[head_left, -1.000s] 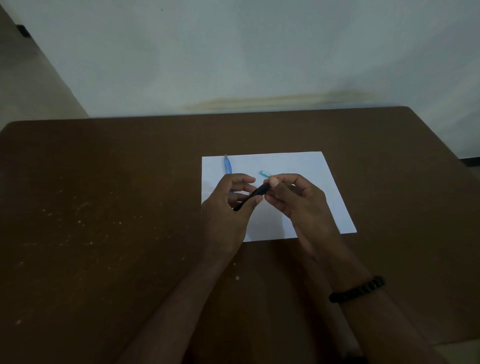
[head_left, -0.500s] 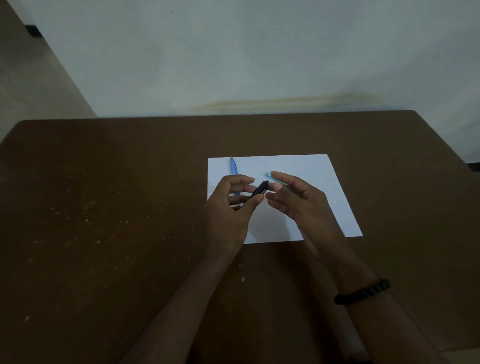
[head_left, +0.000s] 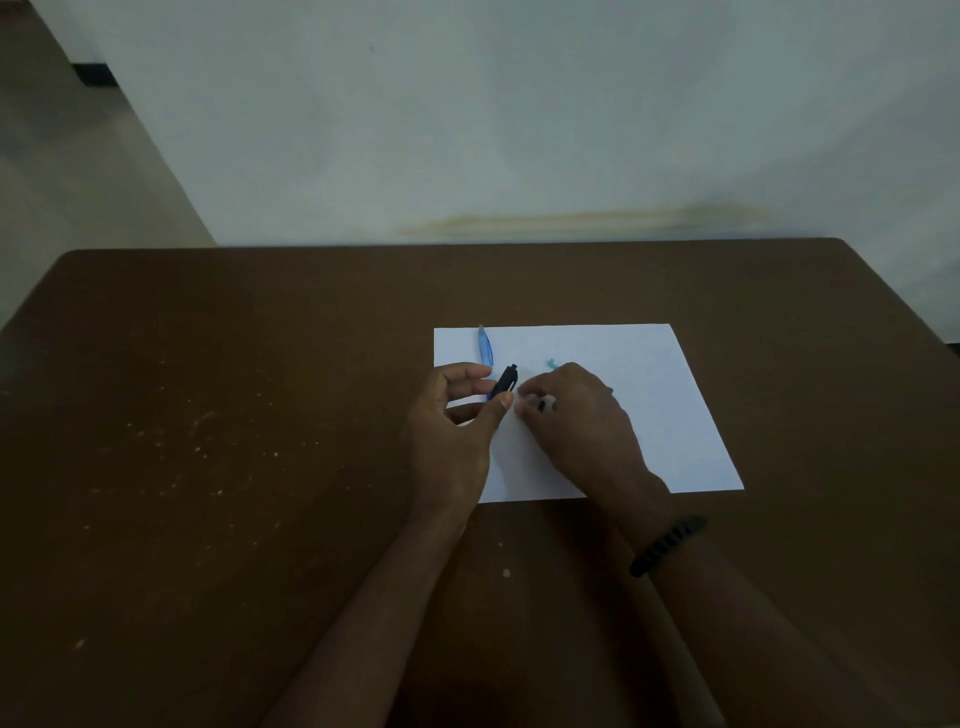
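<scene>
A white sheet of paper (head_left: 649, 405) lies on the brown table (head_left: 208, 467). My left hand (head_left: 457, 441) pinches a black pen part (head_left: 506, 382) between thumb and fingers, its upper end pointing away from me. My right hand (head_left: 576, 415) is lowered to the paper just right of it, fingers curled around a small dark piece (head_left: 541, 405); most of that piece is hidden. A blue pen barrel (head_left: 485, 348) lies on the paper's far left, partly behind my left fingers. A small turquoise piece (head_left: 551, 363) peeks out beyond my right hand.
The table's far edge meets a pale wall (head_left: 519, 130). Light specks dot the table's left half. A black bead bracelet (head_left: 667, 545) sits on my right wrist.
My right hand let go of the black pen part and dropped onto the paper, curling over a small dark piece. My left hand keeps the black part, now more upright.
</scene>
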